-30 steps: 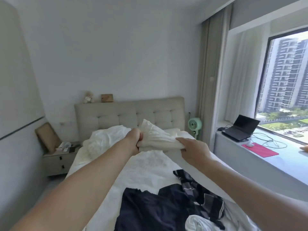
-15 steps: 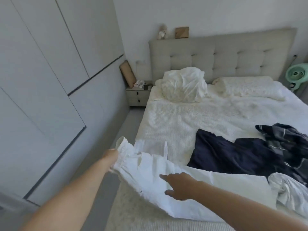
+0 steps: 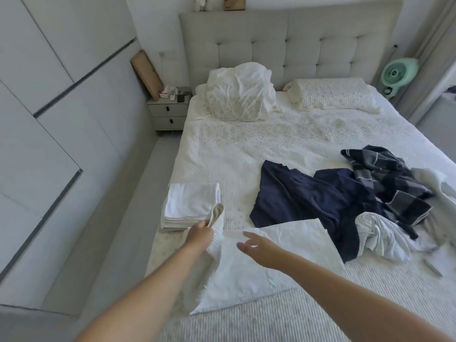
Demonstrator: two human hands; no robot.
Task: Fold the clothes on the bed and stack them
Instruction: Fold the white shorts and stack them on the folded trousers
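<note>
Head view: I see the left hand (image 3: 200,234) pinching the raised corner of a white garment (image 3: 269,265) lying flat on the bed (image 3: 246,156) at 6 o'clock. Right hand (image 3: 256,248) hovers over it, grip spread, fingers relaxed. Folded white stack (image 3: 191,206) sits at 9 o'clock, touching that corner. Dark clothes (image 3: 333,193) heap at 3 o'clock.
</note>
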